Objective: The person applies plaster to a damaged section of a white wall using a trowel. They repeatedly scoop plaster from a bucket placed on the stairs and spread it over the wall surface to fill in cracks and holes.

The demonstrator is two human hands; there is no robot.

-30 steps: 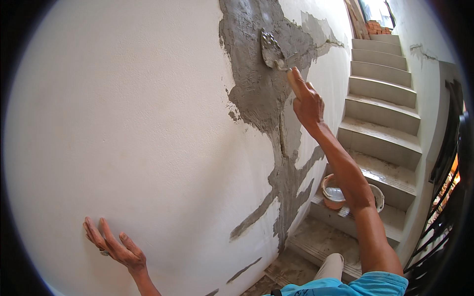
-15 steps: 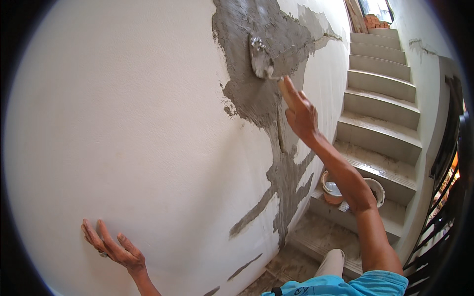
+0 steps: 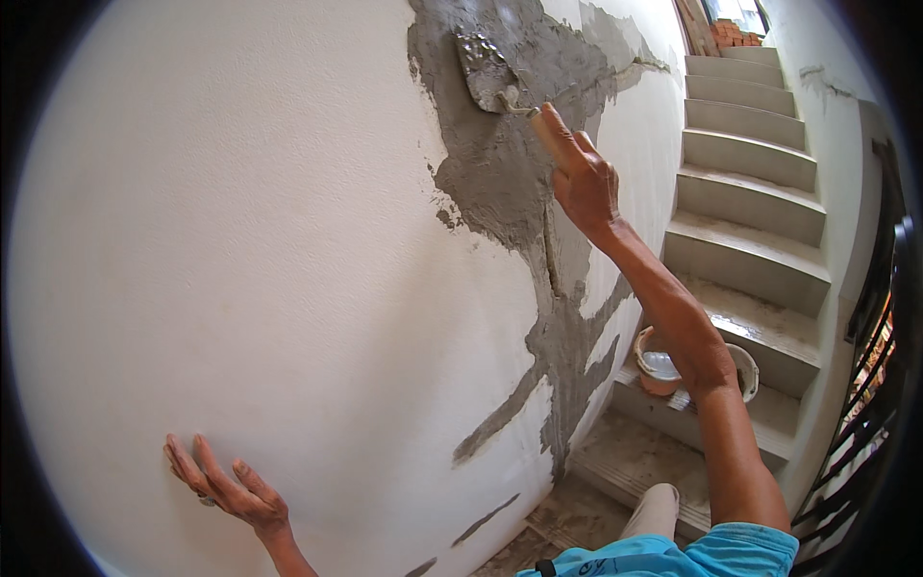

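My right hand (image 3: 583, 188) grips the wooden handle of a trowel (image 3: 486, 72), whose metal blade, smeared with wet grey mortar, lies on a large rough grey patch (image 3: 514, 178) in the white wall (image 3: 269, 240). A crack runs down the lower middle of that patch, with narrower grey streaks branching below it. My left hand (image 3: 226, 486), wearing a ring, rests at the lower left of the wall with its fingers apart and nothing held.
A pale staircase (image 3: 745, 231) climbs along the right of the wall, with two buckets (image 3: 659, 373) on a lower step, partly behind my forearm. A dark metal railing (image 3: 856, 404) stands at the right edge. Stacked red bricks (image 3: 735, 36) sit at the stair top.
The trowel and my right hand have moved leftward across the grey patch, dipping slightly and then rising. My left hand stays against the wall in much the same spot.
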